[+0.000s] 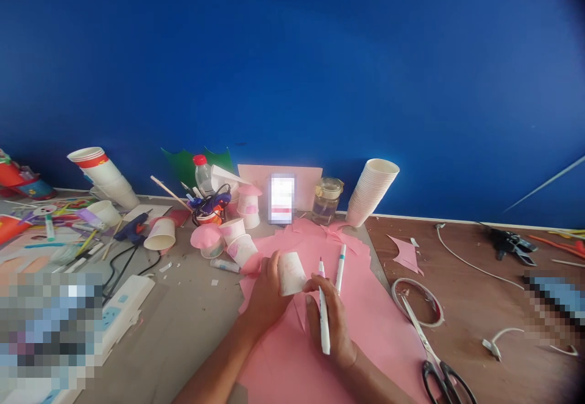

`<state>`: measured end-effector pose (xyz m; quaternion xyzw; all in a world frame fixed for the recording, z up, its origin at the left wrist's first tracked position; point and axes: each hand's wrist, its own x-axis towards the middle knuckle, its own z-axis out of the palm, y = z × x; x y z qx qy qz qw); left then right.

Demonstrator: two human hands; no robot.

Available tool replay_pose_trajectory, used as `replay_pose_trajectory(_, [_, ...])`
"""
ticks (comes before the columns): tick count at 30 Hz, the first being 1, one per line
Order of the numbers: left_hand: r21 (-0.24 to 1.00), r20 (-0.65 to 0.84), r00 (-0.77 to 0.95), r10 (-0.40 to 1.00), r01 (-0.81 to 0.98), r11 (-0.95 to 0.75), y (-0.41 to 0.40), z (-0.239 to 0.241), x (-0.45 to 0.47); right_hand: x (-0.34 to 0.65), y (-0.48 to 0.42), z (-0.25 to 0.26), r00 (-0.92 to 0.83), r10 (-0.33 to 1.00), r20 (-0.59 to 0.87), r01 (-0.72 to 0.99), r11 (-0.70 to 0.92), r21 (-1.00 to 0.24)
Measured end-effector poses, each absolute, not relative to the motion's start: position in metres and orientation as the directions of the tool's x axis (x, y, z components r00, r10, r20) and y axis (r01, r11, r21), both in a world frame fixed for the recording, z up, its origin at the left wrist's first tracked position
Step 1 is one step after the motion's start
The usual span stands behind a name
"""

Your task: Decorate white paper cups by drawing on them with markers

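Observation:
My left hand [269,288] is closed around a white paper cup [291,273], tilted on its side, with faint pink marks on its wall. In my right hand [335,315] is a white marker [324,325], its pink tip [321,262] uncapped and pointing up and away from me. The right fingertips are close to the cup's edge; whether they touch it I cannot tell. Both hands are over pink paper [365,343]. A second marker [340,270], white with a teal band, lies just beyond my right hand.
Pink-decorated cups [242,251] stand and lie to the left, near a glue gun [132,226] and power strip [114,315]. At the back are a lit phone [281,200], a glass jar [328,200] and a cup stack [372,191]. Tape [418,282] and scissors [441,367] lie right.

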<state>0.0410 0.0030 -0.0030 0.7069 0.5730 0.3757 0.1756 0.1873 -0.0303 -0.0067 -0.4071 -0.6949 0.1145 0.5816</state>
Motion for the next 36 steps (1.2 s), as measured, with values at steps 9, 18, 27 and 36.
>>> replay_pose_trajectory(9, [0.708,0.337,0.09,0.937,0.632,-0.315,-0.003,-0.0044,0.0378,0.1865,-0.0308,-0.0091,0.023,0.614,0.789,0.497,0.677,-0.542])
replay_pose_trajectory(18, [0.784,0.458,0.006,0.889,0.469,-0.407,-0.0053,0.0043,0.0365,0.1856,-0.0352,-0.0049,-0.027,0.599,0.8,0.463,0.717,-0.521])
replay_pose_trajectory(27, [0.763,0.544,-0.104,0.832,0.474,-0.44,-0.0021,0.0046,0.0361,0.184,-0.0365,-0.0125,-0.037,0.584,0.811,0.533,0.698,-0.478])
replay_pose_trajectory(36, [0.854,0.486,-0.229,0.843,0.33,-0.402,-0.0026,-0.0022,0.0359,0.1836,-0.0367,-0.0086,-0.056,0.609,0.791,0.499,0.704,-0.506])
